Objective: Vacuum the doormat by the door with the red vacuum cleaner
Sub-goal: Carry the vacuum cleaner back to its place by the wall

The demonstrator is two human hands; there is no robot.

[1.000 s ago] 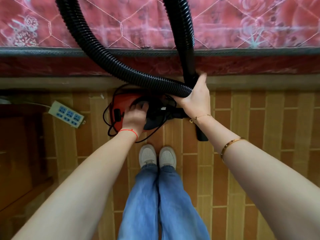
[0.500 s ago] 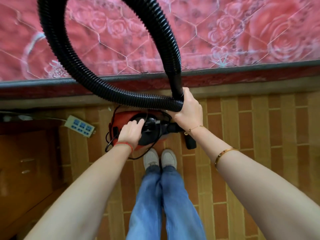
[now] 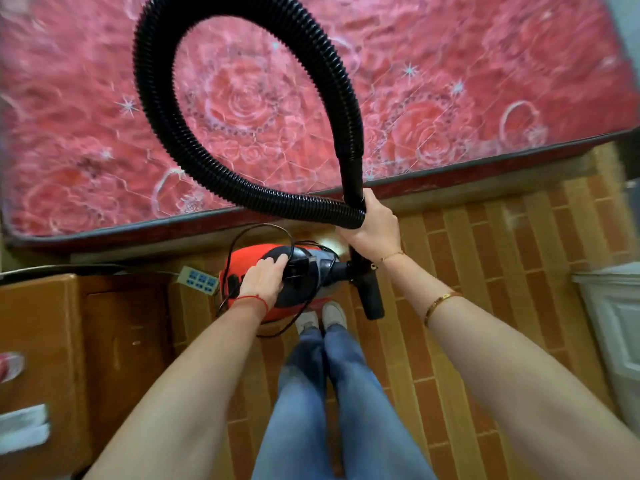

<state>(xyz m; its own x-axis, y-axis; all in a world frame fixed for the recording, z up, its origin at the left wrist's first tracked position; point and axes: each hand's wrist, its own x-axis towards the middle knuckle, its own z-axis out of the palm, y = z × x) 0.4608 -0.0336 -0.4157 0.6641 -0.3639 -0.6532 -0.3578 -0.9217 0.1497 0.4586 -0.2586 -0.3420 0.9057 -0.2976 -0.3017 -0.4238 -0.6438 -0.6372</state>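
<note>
Now the red vacuum cleaner (image 3: pixel 254 268) hangs higher off the floor than a second ago, its black top handle gripped by the left hand (image 3: pixel 265 280), while the right hand (image 3: pixel 372 226) grasps the hose (image 3: pixel 162 133) and wand together, the loop risen over the bed (image 3: pixel 450 81). That reads as carrying it off; no doormat or door shows. Just beyond the right hand runs the bed's edge; a wooden cabinet (image 3: pixel 52 323) crowds the left hand's outer side, with a power strip (image 3: pixel 199 280) beside it. Open floor (image 3: pixel 485 254) lies off the right hand's side.
</note>
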